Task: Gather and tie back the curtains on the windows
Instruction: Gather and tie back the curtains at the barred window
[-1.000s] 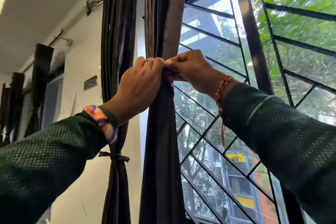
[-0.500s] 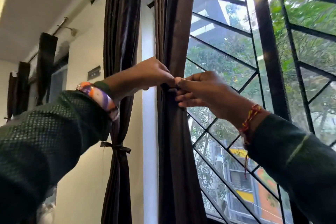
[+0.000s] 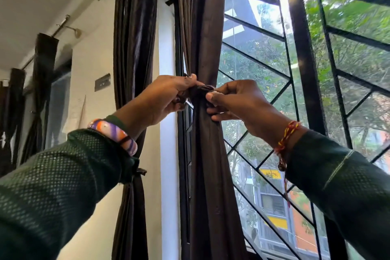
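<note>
Judging from left to right, the far curtains along the wall hang bunched, the near-left curtain is already cinched by a small tie, and only the gathered curtain at the window grille is being finished. Its knot sits between the hands: the left hand has its fingers curled and pinching the tie's left side, while the right hand pinches the right side with thumb and forefinger, so the knot seems nearly snug.
</note>
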Tool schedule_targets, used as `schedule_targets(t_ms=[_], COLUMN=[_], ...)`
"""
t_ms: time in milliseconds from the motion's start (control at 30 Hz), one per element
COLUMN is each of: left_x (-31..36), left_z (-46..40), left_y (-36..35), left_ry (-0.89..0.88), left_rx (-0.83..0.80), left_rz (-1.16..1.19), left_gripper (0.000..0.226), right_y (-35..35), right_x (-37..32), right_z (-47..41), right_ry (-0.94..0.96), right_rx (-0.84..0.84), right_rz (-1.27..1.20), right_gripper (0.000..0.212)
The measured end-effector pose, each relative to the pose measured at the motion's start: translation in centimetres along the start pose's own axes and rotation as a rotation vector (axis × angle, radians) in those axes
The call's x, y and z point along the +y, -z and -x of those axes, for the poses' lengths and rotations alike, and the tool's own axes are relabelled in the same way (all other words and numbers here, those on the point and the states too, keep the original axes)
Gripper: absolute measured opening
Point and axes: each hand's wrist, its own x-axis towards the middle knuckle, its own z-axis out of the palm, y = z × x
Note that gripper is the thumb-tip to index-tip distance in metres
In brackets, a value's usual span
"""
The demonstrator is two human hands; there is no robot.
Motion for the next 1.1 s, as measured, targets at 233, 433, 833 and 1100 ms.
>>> schedule_targets(t_ms=[233, 433, 833, 1100], left_x=[-2.5, -3.9, -1.0, 7.4], left_z=[-1.0, -2.5, -4.2, -6.8], left_y=[1.4, 1.9, 2.7, 2.7], left_ry=[-0.052, 0.037, -0.159, -0.512], left_rx=[0.261, 0.454, 0.156, 0.185], left_rz=[0.276, 0.389, -0.733, -0.683], left_gripper=[0.03, 0.032, 0.022, 0.013], right_y=[0.5, 0.1, 2.7, 2.8], right_x=[0.0, 0.6, -1.4, -10.5], right_z=[0.6, 0.5, -2.4, -4.7], right_ry=[-0.081, -0.143, 0.062, 0.387], right_rx=[-0.08, -0.094, 0.046, 0.19], right_rz=[0.014, -0.014, 0.737, 1.337], right_gripper=[0.009, 0.01, 0.009, 0.019])
